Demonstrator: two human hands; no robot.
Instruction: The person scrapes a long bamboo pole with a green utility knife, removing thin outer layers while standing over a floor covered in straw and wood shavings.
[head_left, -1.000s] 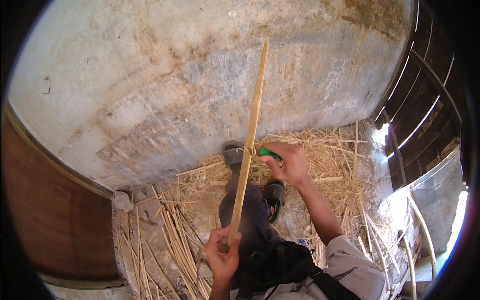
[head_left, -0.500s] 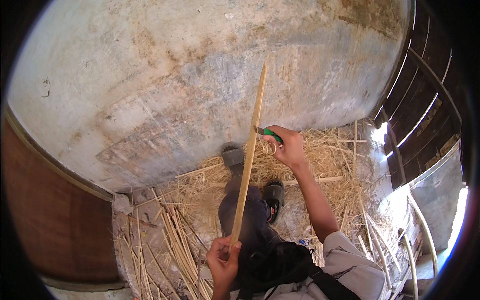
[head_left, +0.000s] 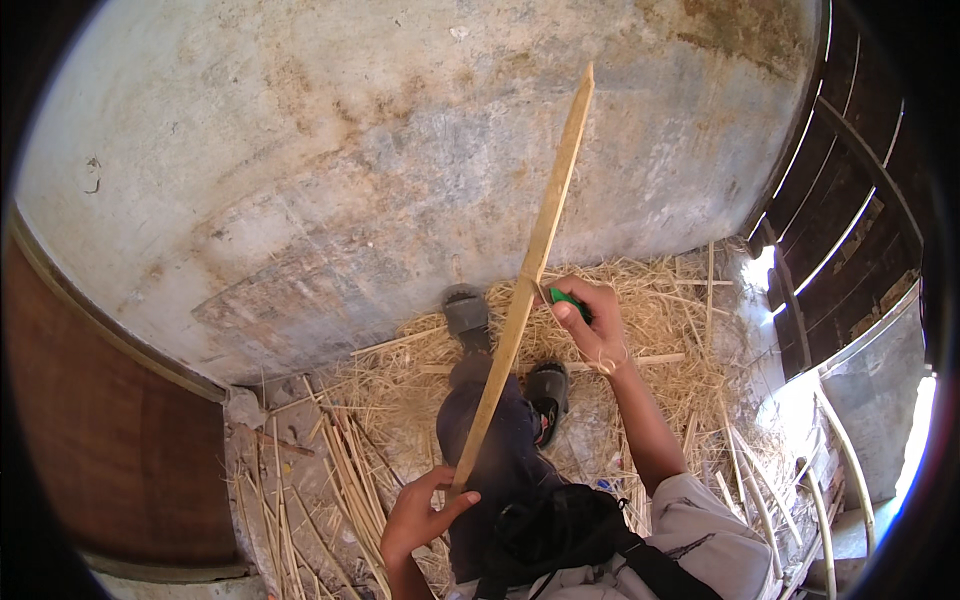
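A long bamboo strip [head_left: 548, 225] with a pointed far end slants up and to the right in front of me. My left hand [head_left: 425, 510] pinches its near end between thumb and fingers. My right hand [head_left: 592, 318] grips a green-handled utility knife [head_left: 570, 302], held against the strip's right edge near mid-length. The blade is mostly hidden behind the strip and my fingers. A thin curled shaving [head_left: 612, 363] shows at my right wrist.
Shavings [head_left: 650, 315] cover the floor by the stained wall [head_left: 400, 170]. Several bamboo strips [head_left: 350, 470] lie to the left, and more poles [head_left: 825, 525] lean at the right. My shoes [head_left: 547, 395] are below the strip. A brown panel [head_left: 120, 420] stands at left.
The bamboo strip's far end has swung up and to the right. My right hand with the knife has moved slightly right and nearer. My left hand has shifted a little left.
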